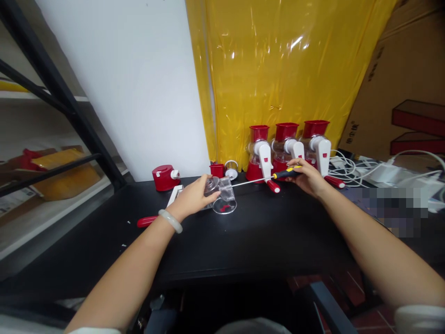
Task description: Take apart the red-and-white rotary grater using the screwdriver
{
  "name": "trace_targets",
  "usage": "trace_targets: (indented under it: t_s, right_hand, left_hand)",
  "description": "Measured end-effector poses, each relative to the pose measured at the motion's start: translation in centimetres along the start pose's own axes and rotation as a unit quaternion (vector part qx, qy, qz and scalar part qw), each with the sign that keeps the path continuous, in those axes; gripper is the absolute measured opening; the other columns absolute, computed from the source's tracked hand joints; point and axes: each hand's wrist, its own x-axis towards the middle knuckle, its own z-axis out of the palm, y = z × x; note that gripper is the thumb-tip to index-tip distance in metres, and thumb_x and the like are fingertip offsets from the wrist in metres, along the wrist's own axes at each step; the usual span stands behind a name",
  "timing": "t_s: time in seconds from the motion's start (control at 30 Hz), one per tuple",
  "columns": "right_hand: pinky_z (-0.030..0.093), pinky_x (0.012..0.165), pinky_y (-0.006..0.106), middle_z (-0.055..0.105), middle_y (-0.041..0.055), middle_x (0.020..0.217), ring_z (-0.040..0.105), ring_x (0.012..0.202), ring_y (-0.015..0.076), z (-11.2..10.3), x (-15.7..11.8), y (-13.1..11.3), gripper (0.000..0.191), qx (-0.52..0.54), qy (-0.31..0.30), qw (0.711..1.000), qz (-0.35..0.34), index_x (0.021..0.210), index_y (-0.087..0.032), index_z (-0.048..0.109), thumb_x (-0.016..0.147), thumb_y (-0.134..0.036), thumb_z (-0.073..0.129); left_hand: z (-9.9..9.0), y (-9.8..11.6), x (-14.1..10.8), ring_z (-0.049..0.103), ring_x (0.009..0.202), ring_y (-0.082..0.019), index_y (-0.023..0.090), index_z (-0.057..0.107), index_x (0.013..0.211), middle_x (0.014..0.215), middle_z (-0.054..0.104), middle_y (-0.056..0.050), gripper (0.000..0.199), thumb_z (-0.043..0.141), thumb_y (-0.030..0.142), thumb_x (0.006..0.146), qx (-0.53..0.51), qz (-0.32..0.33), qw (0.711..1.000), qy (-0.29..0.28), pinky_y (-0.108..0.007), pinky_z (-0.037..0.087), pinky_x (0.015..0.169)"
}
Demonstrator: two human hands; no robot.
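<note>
My left hand (194,198) is closed around a clear plastic grater body (227,189), which lies on its side on the black table. A round clear opening with a bit of red inside faces me. In my right hand (308,177) is a screwdriver (287,173) with a black and yellow handle, held level. Its long metal shaft points left, and the tip reaches the clear body; the exact contact is too small to make out. Beside my left wrist, a white crank with a red handle (147,221) lies partly hidden under the hand.
Three assembled red and white rotary graters (285,146) stand along the back. A red round base (166,178) sits at back left, a red hopper (217,170) and a drum blade (231,170) at back middle. White cables (351,168) tangle on the right.
</note>
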Motion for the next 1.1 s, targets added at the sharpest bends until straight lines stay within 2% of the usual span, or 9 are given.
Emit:
trace_targets:
  t_s: [0.07,0.2,0.37,0.53,0.7,0.8,0.87,0.97,1.1]
  right_hand:
    - [0.052,0.058,0.031,0.061,0.0013,0.079,0.060,0.067,0.0162,-0.2,0.2,0.2,0.025,-0.015,0.010,1.000,0.000,0.080,-0.023,0.062,0.074,-0.046,0.071]
    - [0.045,0.051,0.031,0.051,0.0010,0.053,0.055,0.053,0.0180,-1.2,0.9,0.9,0.049,-0.125,0.033,0.991,0.018,0.075,-0.023,0.060,0.085,-0.070,0.051]
    - [0.039,0.047,0.027,0.053,-0.0014,0.053,0.047,0.047,0.0130,-1.8,1.0,1.3,0.040,-0.218,0.010,0.976,-0.008,0.080,-0.023,0.063,0.084,-0.063,0.061]
    - [0.052,0.057,0.028,0.060,-0.0017,0.080,0.059,0.066,0.0137,-0.5,0.3,0.5,0.026,-0.061,0.029,0.998,0.001,0.088,-0.026,0.063,0.071,-0.040,0.077]
    - [0.056,0.065,0.030,0.059,-0.0005,0.089,0.060,0.077,0.0148,-0.1,-0.2,-0.2,0.027,0.002,-0.015,1.000,-0.003,0.086,-0.025,0.065,0.061,-0.027,0.076]
    - [0.056,0.061,0.031,0.061,0.0018,0.089,0.061,0.077,0.0168,-0.2,0.1,-0.1,0.022,-0.016,0.005,1.000,-0.008,0.081,-0.024,0.065,0.068,-0.040,0.074]
    - [0.052,0.053,0.030,0.062,0.0036,0.080,0.060,0.069,0.0176,-0.3,0.4,0.1,0.033,-0.038,0.025,0.999,0.005,0.077,-0.023,0.062,0.077,-0.056,0.064]
    - [0.036,0.040,0.026,0.055,0.0030,0.059,0.053,0.050,0.0162,-0.7,0.8,0.5,0.053,-0.098,0.045,0.994,0.028,0.075,-0.022,0.060,0.083,-0.073,0.046]
    - [0.028,0.039,0.027,0.050,0.0001,0.049,0.046,0.041,0.0153,-1.4,0.8,0.9,0.046,-0.192,0.044,0.980,0.013,0.082,-0.024,0.062,0.086,-0.068,0.050]
  left_hand:
    - [0.0,0.0,0.0,0.067,0.096,-0.031,0.017,0.046,0.132,0.113,0.068,-0.015,0.061,0.050,0.062,0.091,-0.001,0.002,1.000,0.001,-0.039,0.049,0.074]
    - [0.1,-0.2,0.0,0.068,0.096,-0.032,0.018,0.046,0.132,0.113,0.068,-0.015,0.061,0.050,0.063,0.091,0.002,0.002,1.000,0.004,-0.039,0.049,0.074]
    - [0.1,-0.3,0.0,0.068,0.094,-0.032,0.017,0.047,0.131,0.112,0.068,-0.015,0.061,0.050,0.062,0.091,-0.002,0.006,1.000,0.002,-0.040,0.049,0.074]
    - [0.1,-0.2,0.0,0.068,0.096,-0.031,0.018,0.046,0.132,0.113,0.068,-0.015,0.060,0.051,0.062,0.091,-0.005,0.005,1.000,0.002,-0.039,0.049,0.075]
    - [0.0,-0.1,0.0,0.068,0.097,-0.032,0.018,0.046,0.131,0.114,0.068,-0.015,0.060,0.051,0.062,0.091,-0.001,0.002,1.000,0.001,-0.040,0.050,0.076]
    - [0.0,-0.1,0.0,0.068,0.099,-0.033,0.019,0.046,0.131,0.115,0.068,-0.015,0.060,0.050,0.063,0.091,-0.001,0.000,1.000,0.000,-0.040,0.050,0.077]
    - [0.0,-0.1,0.0,0.067,0.101,-0.033,0.019,0.046,0.132,0.117,0.068,-0.016,0.060,0.050,0.063,0.091,0.000,0.000,1.000,0.001,-0.041,0.050,0.078]
    - [0.0,-0.1,-0.1,0.067,0.102,-0.032,0.019,0.045,0.133,0.120,0.067,-0.016,0.061,0.050,0.062,0.090,-0.002,0.002,1.000,0.003,-0.041,0.050,0.079]
    - [0.0,-0.1,-0.1,0.068,0.101,-0.033,0.018,0.046,0.133,0.119,0.067,-0.016,0.062,0.050,0.063,0.090,-0.007,0.000,1.000,0.002,-0.041,0.051,0.079]
